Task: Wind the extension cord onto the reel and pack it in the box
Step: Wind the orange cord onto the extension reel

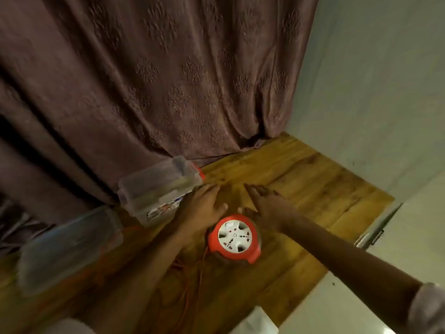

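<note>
Reel [234,237] sat on table [301,189], lower centre of frame. Left hand [204,206] lay flat on the tabletop just above-left of reel, right hand [265,206] just above-right, fingers stretched toward top of frame. Cord [192,273] trailed loose from under the reel toward bottom of frame. Box [159,189] stood left of left hand, touching or nearly; lid [69,247] lay further lower left. Curtain [144,80] hung behind, filling upper left & centre; wall [385,80] at right.

Two bare forearms in view. Left hand [204,208] and right hand [267,208] ungloved, no rings discernible. Greyish sleeve cuff [428,309] pushed up above right forearm. Left sleeve not discernible; frame blurred.
</note>
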